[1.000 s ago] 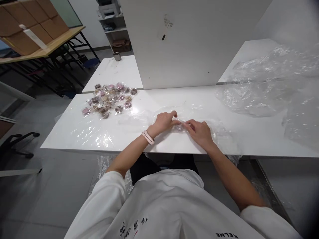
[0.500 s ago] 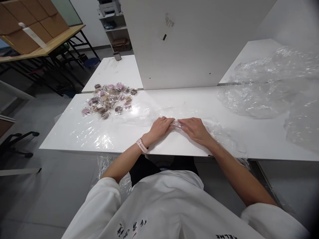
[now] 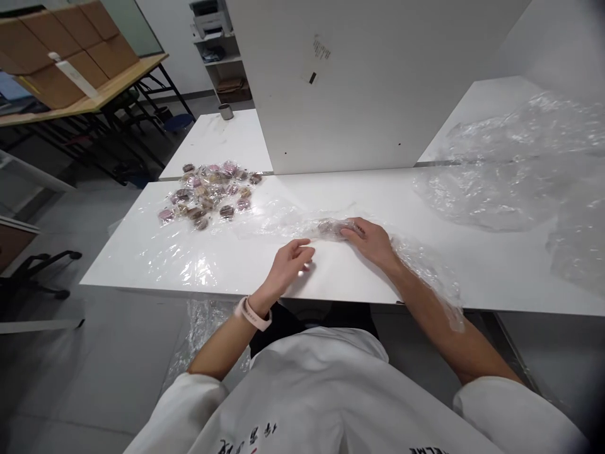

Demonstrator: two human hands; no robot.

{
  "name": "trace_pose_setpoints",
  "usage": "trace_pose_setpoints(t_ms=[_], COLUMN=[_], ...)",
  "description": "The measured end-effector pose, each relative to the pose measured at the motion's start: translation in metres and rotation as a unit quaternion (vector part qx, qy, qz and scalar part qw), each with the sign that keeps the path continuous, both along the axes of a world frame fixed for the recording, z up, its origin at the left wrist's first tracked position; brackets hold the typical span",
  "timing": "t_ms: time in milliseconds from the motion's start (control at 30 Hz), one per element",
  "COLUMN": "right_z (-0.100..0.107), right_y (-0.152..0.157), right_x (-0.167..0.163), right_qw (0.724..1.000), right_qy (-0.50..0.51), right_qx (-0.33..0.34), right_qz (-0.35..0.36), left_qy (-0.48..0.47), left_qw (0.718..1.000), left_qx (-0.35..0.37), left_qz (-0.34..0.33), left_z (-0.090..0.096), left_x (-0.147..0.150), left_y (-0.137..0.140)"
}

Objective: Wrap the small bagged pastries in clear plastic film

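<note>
My right hand [image 3: 371, 241] is closed around a gathered strip of clear plastic wrap [image 3: 326, 228] on the white table [image 3: 155, 265]. Something small and brownish shows through the bunched film beside its fingers, too veiled to name. Part of the film trails to the right under my right forearm. My left hand [image 3: 289, 263], with a pale pink wristband [image 3: 255, 315] behind it, is lifted slightly off the table just below the film. Its fingers are apart and hold nothing.
Several pink, brown and tan wrapped sweets [image 3: 208, 192] lie heaped at the left. Crumpled clear plastic sheeting [image 3: 491, 183] covers the right side. A white upright panel [image 3: 340, 113] stands behind the table. A small metal cup [image 3: 225, 111] sits farther back, and cardboard boxes [image 3: 70, 57] rest on another table.
My left hand has let go of the film and moved left and toward me, its fingers opening. My right hand stays on the film, which is lifted and bunched more.
</note>
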State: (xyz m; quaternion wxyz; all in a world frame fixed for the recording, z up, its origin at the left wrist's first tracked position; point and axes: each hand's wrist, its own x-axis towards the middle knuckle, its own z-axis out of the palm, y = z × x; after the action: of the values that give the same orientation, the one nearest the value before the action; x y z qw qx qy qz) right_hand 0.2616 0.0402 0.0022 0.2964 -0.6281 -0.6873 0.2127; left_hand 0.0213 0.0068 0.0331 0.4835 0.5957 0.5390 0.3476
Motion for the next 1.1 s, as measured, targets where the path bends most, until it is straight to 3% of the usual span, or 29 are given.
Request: trace_pose_setpoints(t_ms=[33,100,167,233,267,333,400,467,533,667,767,833,900,1000,1100], right_z=[-0.002,-0.006,-0.009,-0.012,-0.014,-0.017,-0.02,-0.02,-0.019,-0.021,-0.023,-0.021,-0.014,0.004,0.017], right_y=[-0.002,-0.007,-0.011,-0.014,-0.014,-0.015,-0.02,-0.036,-0.068,-0.146,-0.169,-0.154,-0.122,-0.064,-0.019], right_x=[0.001,0.004,0.007,0.009,0.01,0.011,0.01,0.008,0.004,0.015,0.046,0.066,0.071,0.042,-0.008], right_qw=[1.0,0.998,0.996,0.993,0.991,0.988,0.986,0.983,0.977,0.961,0.939,0.937,0.956,0.979,0.973], right_qy=[0.02,0.037,0.021,-0.007,-0.021,-0.051,-0.082,-0.11,-0.133,-0.175,-0.232,-0.226,-0.159,-0.015,0.08], right_qx=[0.011,0.031,0.053,0.076,0.086,0.097,0.105,0.125,0.157,0.203,0.156,0.13,0.145,0.196,0.157], right_qz=[0.012,0.044,0.074,0.095,0.101,0.109,0.102,0.082,0.056,-0.068,-0.199,-0.234,-0.202,-0.054,0.15], left_qy=[-0.07,-0.156,-0.15,-0.073,-0.022,0.095,0.211,0.3,0.345,0.367,0.374,0.38,0.384,0.386,0.399], left_qw=[0.996,0.981,0.981,0.992,0.996,0.986,0.94,0.882,0.848,0.83,0.829,0.826,0.822,0.814,0.809], left_qx=[-0.059,-0.103,-0.083,-0.022,0.025,0.134,0.222,0.276,0.315,0.339,0.33,0.331,0.339,0.361,0.348], left_qz=[0.007,0.049,0.092,0.102,0.084,-0.015,-0.151,-0.236,-0.251,-0.249,-0.252,-0.252,-0.249,-0.24,-0.257], left_z=[0.0,0.001,0.003,0.004,0.004,0.001,-0.006,-0.016,-0.026,-0.038,-0.037,-0.036,-0.036,-0.037,-0.042], left_x=[-0.007,-0.015,-0.012,0.003,0.015,0.04,0.062,0.073,0.073,0.063,0.063,0.065,0.066,0.068,0.067], left_y=[0.001,0.013,0.031,0.045,0.049,0.05,0.043,0.033,0.024,0.017,0.018,0.018,0.018,0.018,0.02])
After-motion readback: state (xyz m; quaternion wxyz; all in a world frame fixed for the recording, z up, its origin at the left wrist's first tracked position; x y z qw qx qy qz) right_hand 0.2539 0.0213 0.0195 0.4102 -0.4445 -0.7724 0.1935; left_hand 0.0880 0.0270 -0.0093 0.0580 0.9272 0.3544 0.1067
